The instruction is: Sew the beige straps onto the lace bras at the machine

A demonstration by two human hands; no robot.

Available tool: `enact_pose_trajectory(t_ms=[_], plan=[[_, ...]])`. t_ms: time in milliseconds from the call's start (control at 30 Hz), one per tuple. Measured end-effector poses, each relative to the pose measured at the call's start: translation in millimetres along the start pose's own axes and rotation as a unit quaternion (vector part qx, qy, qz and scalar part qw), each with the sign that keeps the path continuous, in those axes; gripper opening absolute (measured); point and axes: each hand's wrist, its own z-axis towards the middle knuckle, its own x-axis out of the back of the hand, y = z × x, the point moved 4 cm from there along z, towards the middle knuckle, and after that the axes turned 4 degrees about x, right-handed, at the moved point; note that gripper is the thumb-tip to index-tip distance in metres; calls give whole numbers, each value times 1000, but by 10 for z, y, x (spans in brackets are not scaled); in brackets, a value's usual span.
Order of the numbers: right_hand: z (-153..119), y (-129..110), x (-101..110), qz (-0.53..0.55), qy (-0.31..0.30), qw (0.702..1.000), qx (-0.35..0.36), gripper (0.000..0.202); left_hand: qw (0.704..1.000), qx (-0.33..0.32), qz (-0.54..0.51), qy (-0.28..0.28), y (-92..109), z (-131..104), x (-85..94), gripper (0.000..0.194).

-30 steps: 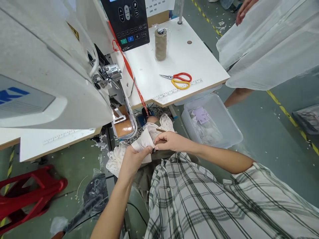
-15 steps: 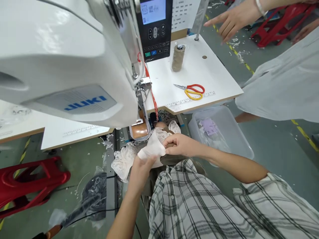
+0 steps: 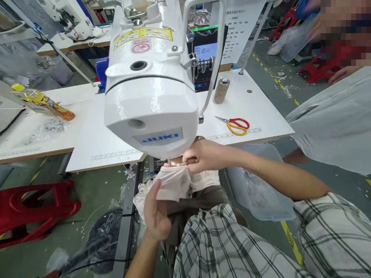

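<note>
A pale pinkish-white garment with lace (image 3: 174, 183) hangs over my lap, below the head of the white JUKI sewing machine (image 3: 150, 104). My left hand (image 3: 158, 214) grips its left side, thumb in front and fingertips showing at the upper edge. With curled fingers, my right hand (image 3: 205, 156) pinches the upper right edge, close under the machine head. Part of the brown machine bed (image 3: 176, 161) shows just behind the cloth. The machine head hides the needle area. Lace folds (image 3: 140, 200) hang at the left, beside my leg.
Scissors with red and yellow handles (image 3: 236, 125) and a thread cone (image 3: 222, 90) are on the white table (image 3: 261, 112). Below its edge sits a clear plastic bin (image 3: 261, 193). A person in pale clothing (image 3: 333, 116) stands at right. A red stool (image 3: 37, 208) is at left.
The view has shifted, showing the machine head from higher up. My right hand has moved forward with the garment's edge to the machine. The other person's pointing hand is gone from its place.
</note>
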Motion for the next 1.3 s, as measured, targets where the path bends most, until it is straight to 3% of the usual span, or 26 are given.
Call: enact_pose_trajectory(t_ms=[67, 200, 367, 467, 633, 733, 833, 967, 1133, 1300], plan=[[89, 11, 41, -52, 8, 999, -16, 27, 985, -90, 137, -48, -46, 108, 69, 67], [139, -17, 30, -66, 4, 997, -27, 31, 916, -197, 319, -140, -161, 284, 48, 64], [111, -56, 24, -83, 0, 995, -51, 30, 892, -240, 335, -185, -270, 403, 24, 55], [118, -57, 30, -93, -3, 995, -47, 38, 885, -264, 340, -178, -312, 428, 45, 58], [114, -13, 12, -95, 9, 995, -33, 43, 887, -227, 351, -197, -346, 421, 30, 57], [53, 57, -54, -87, 42, 995, -20, 31, 887, -212, 360, -196, -280, 415, -20, 58], [-49, 155, -127, -87, 138, 986, 29, 5, 886, -193, 382, -178, -187, 432, -75, 55], [-160, 298, -203, -103, 261, 954, 103, 12, 888, -164, 396, -166, -88, 441, -131, 50], [-136, 388, -199, -38, 269, 958, 87, 8, 898, -79, 397, -173, -67, 389, -184, 48], [-120, 397, -138, -5, 263, 961, 81, 6, 896, -75, 406, -166, -40, 356, -261, 48]])
